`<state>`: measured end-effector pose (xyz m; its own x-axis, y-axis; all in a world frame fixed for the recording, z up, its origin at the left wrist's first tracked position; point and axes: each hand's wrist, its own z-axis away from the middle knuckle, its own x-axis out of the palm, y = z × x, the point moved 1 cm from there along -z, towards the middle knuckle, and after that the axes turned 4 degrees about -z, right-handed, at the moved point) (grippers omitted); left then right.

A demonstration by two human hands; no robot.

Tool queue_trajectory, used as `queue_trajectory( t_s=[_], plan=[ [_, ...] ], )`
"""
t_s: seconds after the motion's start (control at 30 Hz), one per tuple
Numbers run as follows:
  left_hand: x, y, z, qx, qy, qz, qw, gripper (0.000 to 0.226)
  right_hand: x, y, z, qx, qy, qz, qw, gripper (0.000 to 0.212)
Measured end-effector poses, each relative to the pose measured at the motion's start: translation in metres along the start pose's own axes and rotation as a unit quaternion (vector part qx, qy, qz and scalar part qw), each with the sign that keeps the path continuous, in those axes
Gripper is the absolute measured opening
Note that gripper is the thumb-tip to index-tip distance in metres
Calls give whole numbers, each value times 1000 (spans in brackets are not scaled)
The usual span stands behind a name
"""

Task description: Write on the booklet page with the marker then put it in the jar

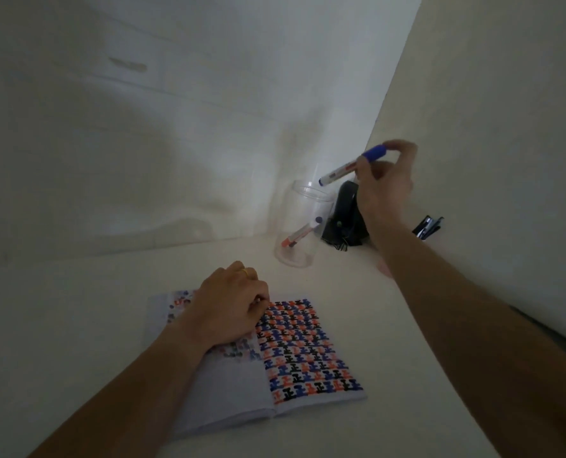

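Head view, right hand (386, 183) pinching cylindrical marker (351, 166) (blue-capped)

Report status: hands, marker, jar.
Right hand holds blue marker tilted above jar mouth. Left hand pins booklet. Orange marker already inside.

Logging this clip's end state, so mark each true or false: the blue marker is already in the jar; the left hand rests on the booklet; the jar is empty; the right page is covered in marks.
1. The blue marker is already in the jar. False: the right hand holds it above the rim.
2. The left hand rests on the booklet. True.
3. The jar is empty. False: an orange-capped marker leans inside.
4. The right page is covered in marks. True.
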<state>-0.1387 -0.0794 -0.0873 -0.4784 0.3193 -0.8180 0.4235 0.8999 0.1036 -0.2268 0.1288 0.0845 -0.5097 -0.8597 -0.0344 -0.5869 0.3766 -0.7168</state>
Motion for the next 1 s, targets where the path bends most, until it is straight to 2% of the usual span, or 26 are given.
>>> queue_trajectory(
  t_s=[0.13, 0.23, 0.37, 0.6, 0.7, 0.77, 0.87, 1.0],
  plan=[
    [2, -1, -1, 4, 3, 5, 1000, 23, 32, 10, -18, -39, -55, 96, 993, 25],
    [3, -2, -1, 3, 3, 5, 1000, 25, 45, 24, -19, -59, -88, 202, 974, 18],
    [2, -2, -2, 6, 0, 6, 1000, 27, 49, 28, -14, -40, -128, 273, 953, 17],
    [1, -1, 0, 3, -1, 6, 1000, 23, 47, 31, -7, 4, -152, 278, 948, 21],
    [0, -1, 0, 6, -6, -6, 1000, 21, 31, 22, 6, -11, -143, 245, 959, 26],
    [0, -1, -1, 9, -8, -12, 1000, 20, 10, 17, 30, -23, -166, 231, 958, 25],
    [-3, 0, 0, 4, -20, -19, 1000, 27, -29, 27, 84, -19, -228, 239, 944, 24],
    [-8, 6, -1, -27, -81, -1, 996, 44, -74, 52, 142, 38, -256, 293, 921, 26]
  ],
)
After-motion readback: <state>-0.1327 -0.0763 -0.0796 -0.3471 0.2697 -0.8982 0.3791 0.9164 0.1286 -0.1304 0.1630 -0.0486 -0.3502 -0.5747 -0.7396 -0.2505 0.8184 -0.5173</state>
